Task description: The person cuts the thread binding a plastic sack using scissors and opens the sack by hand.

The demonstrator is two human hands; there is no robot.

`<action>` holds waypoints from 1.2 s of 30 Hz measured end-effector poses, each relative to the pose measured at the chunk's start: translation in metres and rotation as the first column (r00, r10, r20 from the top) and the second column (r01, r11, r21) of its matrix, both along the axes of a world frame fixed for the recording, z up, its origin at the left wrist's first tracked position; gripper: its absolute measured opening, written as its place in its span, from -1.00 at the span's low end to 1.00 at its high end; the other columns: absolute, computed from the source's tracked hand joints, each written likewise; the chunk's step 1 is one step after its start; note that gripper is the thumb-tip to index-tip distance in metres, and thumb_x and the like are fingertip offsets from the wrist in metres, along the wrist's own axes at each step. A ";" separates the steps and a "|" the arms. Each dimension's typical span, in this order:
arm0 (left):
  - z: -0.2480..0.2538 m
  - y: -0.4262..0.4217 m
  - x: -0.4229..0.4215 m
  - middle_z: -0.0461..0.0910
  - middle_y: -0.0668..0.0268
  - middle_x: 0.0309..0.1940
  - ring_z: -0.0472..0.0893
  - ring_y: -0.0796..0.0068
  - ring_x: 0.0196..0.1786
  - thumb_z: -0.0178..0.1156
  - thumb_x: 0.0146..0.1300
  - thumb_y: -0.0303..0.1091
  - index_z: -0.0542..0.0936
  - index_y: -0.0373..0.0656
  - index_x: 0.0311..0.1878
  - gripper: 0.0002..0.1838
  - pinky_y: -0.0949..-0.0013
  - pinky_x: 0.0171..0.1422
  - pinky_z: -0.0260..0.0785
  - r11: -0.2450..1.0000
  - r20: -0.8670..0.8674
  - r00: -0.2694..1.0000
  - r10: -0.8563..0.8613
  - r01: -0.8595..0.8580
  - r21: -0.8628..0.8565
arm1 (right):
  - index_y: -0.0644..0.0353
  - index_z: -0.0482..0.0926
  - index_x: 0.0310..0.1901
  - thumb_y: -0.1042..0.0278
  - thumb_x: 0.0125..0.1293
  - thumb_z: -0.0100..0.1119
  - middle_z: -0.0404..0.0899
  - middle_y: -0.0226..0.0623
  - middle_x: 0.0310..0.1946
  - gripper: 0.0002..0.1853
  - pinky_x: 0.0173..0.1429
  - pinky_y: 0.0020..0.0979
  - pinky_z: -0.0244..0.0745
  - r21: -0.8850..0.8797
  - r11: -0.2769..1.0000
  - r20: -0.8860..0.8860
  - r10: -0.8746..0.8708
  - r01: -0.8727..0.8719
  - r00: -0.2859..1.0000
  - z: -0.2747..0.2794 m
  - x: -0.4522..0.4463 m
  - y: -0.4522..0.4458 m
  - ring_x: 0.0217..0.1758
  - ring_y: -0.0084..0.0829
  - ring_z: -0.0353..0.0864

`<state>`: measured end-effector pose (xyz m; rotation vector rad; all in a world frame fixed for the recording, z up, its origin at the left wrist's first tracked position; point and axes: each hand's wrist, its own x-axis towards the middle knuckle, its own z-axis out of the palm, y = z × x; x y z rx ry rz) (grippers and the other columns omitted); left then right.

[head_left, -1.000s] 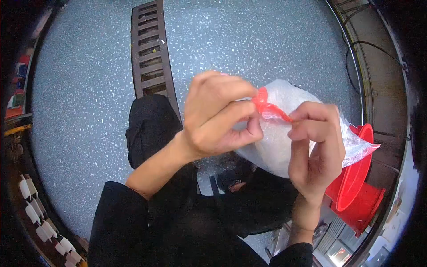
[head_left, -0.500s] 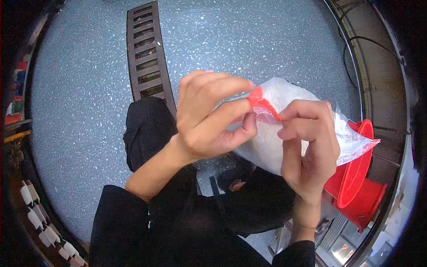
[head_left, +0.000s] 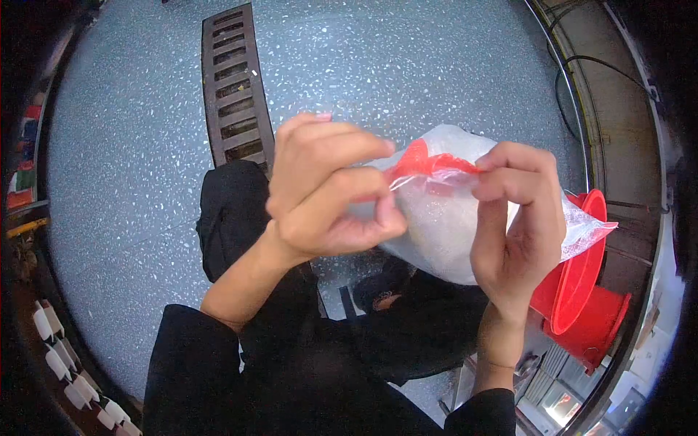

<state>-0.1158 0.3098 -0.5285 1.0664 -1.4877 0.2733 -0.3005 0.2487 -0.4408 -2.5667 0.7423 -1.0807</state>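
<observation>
A translucent white plastic bag [head_left: 436,232] with a red band along its mouth hangs before me, bulging with pale contents I cannot make out. My left hand [head_left: 334,189] pinches the left end of the red edge between thumb and fingers. On the other side, my right hand [head_left: 520,218] grips the same edge with its fingertips. Between them the red strip [head_left: 440,163] is stretched and crumpled. One red-tipped corner of the bag sticks out past my right hand, in front of a red bucket [head_left: 579,269].
A dark drain grate [head_left: 234,87] runs across the speckled grey floor [head_left: 407,58]. Another red container [head_left: 600,330] lies below the bucket at right. A black cable [head_left: 611,64] runs along the right wall. White pieces [head_left: 80,381] line the lower left. My knee [head_left: 236,211] is bent at left.
My hands have moved apart, the left one leftward and the right one rightward. The red edge between them is now stretched wider.
</observation>
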 end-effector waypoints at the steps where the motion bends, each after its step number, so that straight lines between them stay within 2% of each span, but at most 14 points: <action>1: -0.002 0.001 0.002 0.69 0.17 -0.21 0.66 0.24 -0.17 0.26 -0.14 -0.49 0.54 -0.14 -0.41 -0.84 0.03 0.19 0.45 1.000 -0.018 1.000 -0.001 0.001 -0.015 | 0.21 0.56 -0.28 0.79 0.05 0.24 0.61 -0.17 -0.26 -0.75 -0.11 -0.30 0.45 0.000 1.000 0.003 -0.003 0.003 1.000 0.000 0.000 0.000 -0.23 -0.19 0.57; 4: -0.008 -0.004 0.010 0.70 0.25 -0.20 0.65 0.28 -0.20 0.33 -0.22 -0.48 0.59 -0.10 -0.40 -0.78 0.12 0.04 0.48 0.997 -0.138 0.990 -0.010 0.000 -0.074 | 0.22 0.56 -0.27 0.79 0.06 0.24 0.61 -0.18 -0.26 -0.75 -0.11 -0.30 0.46 -0.001 1.000 0.005 -0.009 0.009 1.000 0.001 0.001 0.001 -0.22 -0.20 0.57; 5: -0.007 -0.004 0.015 0.70 0.15 -0.20 0.66 0.22 -0.17 0.33 -0.21 -0.48 0.61 -0.18 -0.35 -0.76 0.15 0.04 0.51 0.997 -0.170 0.983 -0.065 0.056 -0.061 | 0.22 0.56 -0.27 0.79 0.06 0.24 0.61 -0.18 -0.26 -0.75 -0.10 -0.30 0.46 0.000 1.000 0.007 -0.010 0.010 1.000 0.001 0.001 0.001 -0.22 -0.20 0.57; 8: -0.007 -0.007 0.004 0.70 0.11 -0.17 0.68 0.17 -0.14 0.34 -0.18 -0.47 0.67 -0.25 -0.24 -0.68 0.21 0.07 0.52 0.979 -0.465 0.863 -0.200 0.189 -0.070 | 0.22 0.57 -0.27 0.80 0.06 0.23 0.61 -0.18 -0.26 -0.75 -0.10 -0.31 0.46 0.015 1.000 0.019 -0.008 0.008 1.000 0.001 0.001 0.001 -0.22 -0.21 0.57; 11: 0.000 -0.009 0.009 0.68 0.02 -0.09 0.66 0.21 -0.03 0.31 0.03 -0.46 0.64 -0.40 -0.07 -0.65 0.22 0.16 0.48 0.848 -0.368 0.834 -0.411 0.498 0.182 | 0.21 0.59 -0.27 0.80 0.04 0.24 0.61 -0.17 -0.25 -0.73 -0.10 -0.31 0.46 0.028 1.000 0.006 -0.013 0.013 1.000 0.001 0.002 0.002 -0.20 -0.22 0.58; 14: -0.009 -0.008 0.005 0.70 0.03 -0.09 0.68 0.27 -0.04 0.34 0.09 -0.55 0.68 -0.41 -0.05 -0.68 0.29 0.11 0.48 0.726 -0.531 0.716 -0.453 0.642 0.245 | 0.20 0.62 -0.25 0.77 0.02 0.27 0.60 -0.18 -0.18 -0.73 -0.06 -0.32 0.46 -0.046 0.999 -0.058 -0.029 0.027 0.998 0.002 0.000 0.000 -0.15 -0.25 0.56; 18: -0.008 -0.005 0.006 0.71 0.06 -0.14 0.68 0.33 -0.09 0.33 0.13 -0.63 0.70 -0.39 -0.13 -0.79 0.33 0.07 0.48 0.707 -0.599 0.663 -0.448 0.673 0.217 | 0.18 0.66 -0.24 0.69 -0.06 0.38 0.52 -0.27 -0.18 -0.71 -0.06 -0.39 0.41 -0.157 0.986 -0.188 -0.091 0.062 0.978 0.009 0.000 0.012 -0.13 -0.34 0.50; 21: -0.006 -0.005 0.004 0.71 0.08 -0.17 0.68 0.34 -0.12 0.33 0.14 -0.62 0.70 -0.39 -0.15 -0.81 0.34 0.04 0.48 0.724 -0.580 0.679 -0.450 0.658 0.208 | 0.04 0.70 -0.19 0.53 -0.14 0.46 0.49 -0.36 -0.23 -0.63 -0.11 -0.32 0.31 -0.182 0.981 -0.240 -0.108 0.065 0.965 0.004 0.001 0.013 -0.20 -0.32 0.45; 24: -0.004 -0.004 0.004 0.71 0.09 -0.20 0.68 0.35 -0.15 0.33 0.12 -0.63 0.70 -0.37 -0.17 -0.82 0.34 0.01 0.48 0.745 -0.532 0.712 -0.458 0.634 0.208 | -0.01 0.69 -0.17 0.42 -0.13 0.48 0.48 -0.40 -0.24 -0.62 -0.14 -0.26 0.25 -0.211 0.975 -0.218 -0.118 0.072 0.969 -0.008 0.001 0.008 -0.23 -0.31 0.44; 26: -0.003 -0.005 0.005 0.71 0.10 -0.21 0.68 0.34 -0.16 0.33 0.11 -0.63 0.70 -0.36 -0.18 -0.82 0.34 -0.01 0.48 0.766 -0.465 0.748 -0.474 0.610 0.201 | 0.00 0.68 -0.18 0.40 -0.12 0.47 0.47 -0.39 -0.26 -0.64 -0.13 -0.25 0.25 -0.223 0.973 -0.225 -0.119 0.068 0.967 -0.010 0.001 0.006 -0.23 -0.30 0.43; 32: -0.006 -0.005 0.003 0.71 0.11 -0.23 0.68 0.34 -0.20 0.33 0.09 -0.62 0.70 -0.35 -0.19 -0.82 0.35 -0.05 0.48 0.773 -0.483 0.746 -0.458 0.603 0.199 | 0.06 0.59 -0.24 0.40 -0.09 0.43 0.46 -0.36 -0.26 -0.69 -0.12 -0.23 0.24 -0.268 0.962 -0.292 -0.125 0.044 0.948 -0.009 0.004 0.004 -0.23 -0.27 0.42; 35: -0.004 -0.004 0.002 0.71 0.11 -0.24 0.68 0.35 -0.20 0.34 0.10 -0.61 0.70 -0.36 -0.19 -0.82 0.36 -0.05 0.48 0.778 -0.493 0.748 -0.444 0.595 0.202 | 0.16 0.52 -0.26 0.49 -0.08 0.35 0.41 -0.26 -0.27 -0.71 -0.11 -0.27 0.28 -0.254 0.967 -0.357 -0.124 0.031 0.926 -0.004 0.003 0.005 -0.16 -0.23 0.40; 36: -0.004 -0.004 0.003 0.71 0.11 -0.24 0.68 0.35 -0.20 0.34 0.10 -0.61 0.70 -0.37 -0.19 -0.82 0.36 -0.05 0.48 0.784 -0.497 0.755 -0.428 0.584 0.212 | 0.14 0.53 -0.27 0.46 -0.09 0.36 0.43 -0.28 -0.27 -0.71 -0.11 -0.25 0.27 -0.236 0.971 -0.323 -0.116 0.039 0.939 -0.005 0.001 0.005 -0.19 -0.23 0.40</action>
